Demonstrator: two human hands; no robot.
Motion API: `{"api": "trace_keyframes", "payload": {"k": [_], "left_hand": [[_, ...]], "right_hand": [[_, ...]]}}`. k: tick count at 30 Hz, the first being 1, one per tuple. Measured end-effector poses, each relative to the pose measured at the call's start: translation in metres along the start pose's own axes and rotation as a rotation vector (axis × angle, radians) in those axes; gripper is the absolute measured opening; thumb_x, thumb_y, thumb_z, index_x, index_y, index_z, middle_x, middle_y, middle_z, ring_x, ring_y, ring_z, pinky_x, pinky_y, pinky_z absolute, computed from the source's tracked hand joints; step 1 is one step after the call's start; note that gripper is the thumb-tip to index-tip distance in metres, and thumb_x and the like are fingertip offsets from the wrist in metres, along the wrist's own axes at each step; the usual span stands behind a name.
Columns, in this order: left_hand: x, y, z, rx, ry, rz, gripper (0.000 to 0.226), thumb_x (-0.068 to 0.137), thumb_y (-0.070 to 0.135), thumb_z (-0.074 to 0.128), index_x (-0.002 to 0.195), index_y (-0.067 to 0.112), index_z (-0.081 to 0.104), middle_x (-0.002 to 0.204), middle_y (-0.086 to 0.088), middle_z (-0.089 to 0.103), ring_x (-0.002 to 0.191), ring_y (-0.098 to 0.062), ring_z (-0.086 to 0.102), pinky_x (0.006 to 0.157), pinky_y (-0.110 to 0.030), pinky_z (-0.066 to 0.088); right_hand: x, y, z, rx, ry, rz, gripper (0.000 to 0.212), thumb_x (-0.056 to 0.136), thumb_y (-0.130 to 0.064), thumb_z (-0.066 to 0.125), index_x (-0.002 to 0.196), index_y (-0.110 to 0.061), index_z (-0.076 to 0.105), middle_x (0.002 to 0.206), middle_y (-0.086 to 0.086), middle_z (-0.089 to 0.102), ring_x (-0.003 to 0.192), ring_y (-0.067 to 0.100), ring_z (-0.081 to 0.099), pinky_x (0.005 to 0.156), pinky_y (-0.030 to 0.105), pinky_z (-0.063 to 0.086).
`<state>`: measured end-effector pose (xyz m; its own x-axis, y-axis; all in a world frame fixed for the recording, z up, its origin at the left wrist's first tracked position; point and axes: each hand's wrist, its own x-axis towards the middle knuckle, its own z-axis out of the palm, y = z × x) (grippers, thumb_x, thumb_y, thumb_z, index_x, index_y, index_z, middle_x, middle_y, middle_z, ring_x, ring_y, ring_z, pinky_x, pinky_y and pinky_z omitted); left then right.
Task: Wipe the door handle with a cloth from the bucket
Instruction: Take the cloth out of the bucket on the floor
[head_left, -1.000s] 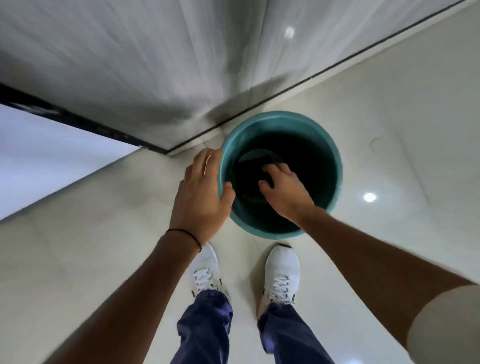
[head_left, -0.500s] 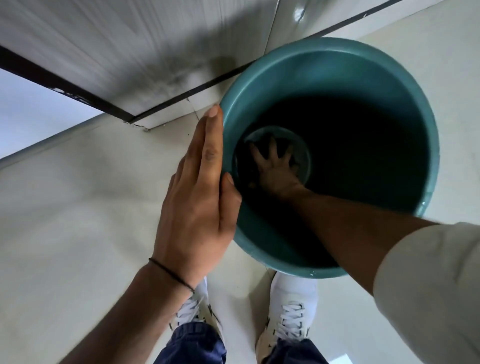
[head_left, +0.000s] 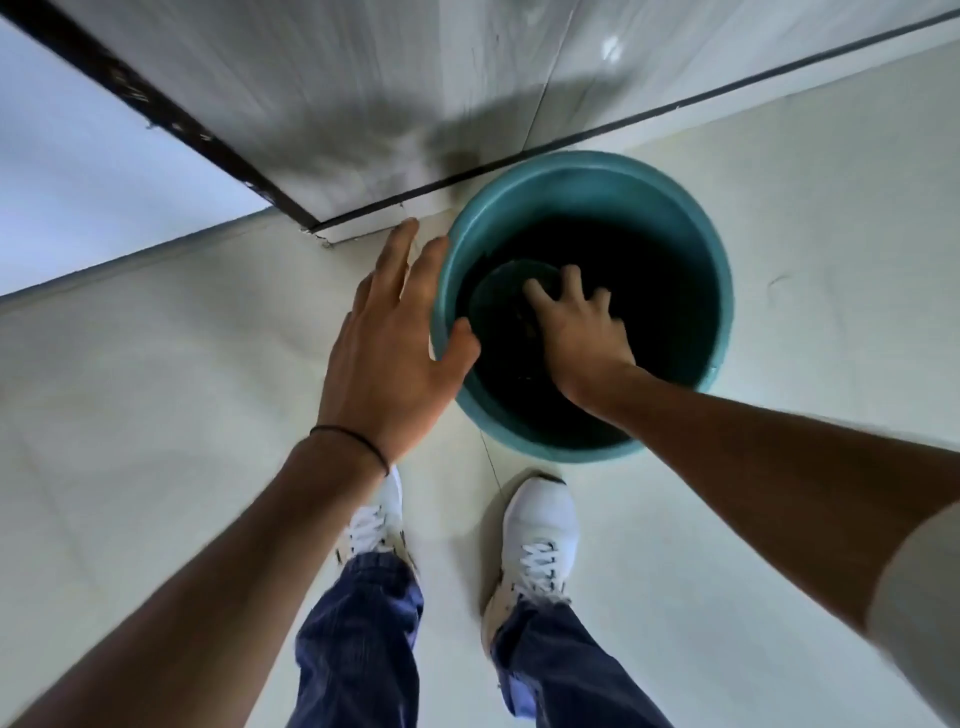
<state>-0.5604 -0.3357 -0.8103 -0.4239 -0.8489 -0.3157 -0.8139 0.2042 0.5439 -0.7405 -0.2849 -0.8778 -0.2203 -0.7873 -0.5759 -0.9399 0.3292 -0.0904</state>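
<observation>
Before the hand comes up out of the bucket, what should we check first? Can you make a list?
1. Right hand is inside the bucket: ok.
2. Cloth is gripped: cannot tell, the inside is too dark.
3. Left hand steadies the bucket, thumb over the rim: ok.
4. Bucket stands upright on the floor: ok.
5. Shoes are clear of the bucket: ok.
6. Door handle is in sight: not ok, it is out of view.
</observation>
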Motion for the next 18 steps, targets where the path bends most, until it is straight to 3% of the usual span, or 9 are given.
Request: {"api": "trace_keyframes", "payload": {"k": [5,9,13,18], "left_hand": [[-0.043,0.049,-0.081,-0.042,0.032,-0.111,0.048,0.091,0.028,0.05,0.138,0.015,0.051,0.144,-0.004,0.05,0.131,-0.026,0.047,0.106,-0.037,0.04],[-0.101,0.094,-0.165,-0.096,-0.035,-0.217,0.038,0.095,0.027,0.05,0.131,0.018,0.058,0.133,-0.003,0.06,0.12,-0.023,0.057,0.098,-0.034,0.045],[-0.185,0.139,-0.256,-0.195,0.083,-0.302,0.035,0.094,0.026,0.051,0.126,0.017,0.062,0.125,-0.004,0.064,0.111,-0.024,0.062,0.095,-0.037,0.05],[-0.292,0.163,-0.347,-0.276,0.262,-0.359,0.032,0.092,0.027,0.052,0.12,0.02,0.066,0.122,0.002,0.067,0.103,-0.02,0.065,0.096,-0.038,0.052]], "right_hand": [[-0.099,-0.01,-0.104,0.144,0.089,-0.081,0.065,0.081,-0.022,0.072,0.139,-0.03,0.043,0.141,0.013,0.036,0.111,0.047,0.047,0.09,0.057,0.052],[-0.2,-0.037,-0.194,0.293,0.144,-0.156,0.064,0.08,-0.016,0.074,0.139,-0.024,0.049,0.141,0.014,0.039,0.117,0.044,0.047,0.096,0.053,0.051],[-0.303,-0.076,-0.286,0.412,0.216,-0.221,0.062,0.08,-0.014,0.071,0.138,-0.023,0.05,0.144,0.015,0.038,0.115,0.044,0.049,0.101,0.049,0.047],[-0.404,-0.124,-0.363,0.486,0.286,-0.349,0.058,0.078,-0.016,0.068,0.133,-0.025,0.054,0.14,0.011,0.041,0.111,0.04,0.053,0.087,0.04,0.049]]}}
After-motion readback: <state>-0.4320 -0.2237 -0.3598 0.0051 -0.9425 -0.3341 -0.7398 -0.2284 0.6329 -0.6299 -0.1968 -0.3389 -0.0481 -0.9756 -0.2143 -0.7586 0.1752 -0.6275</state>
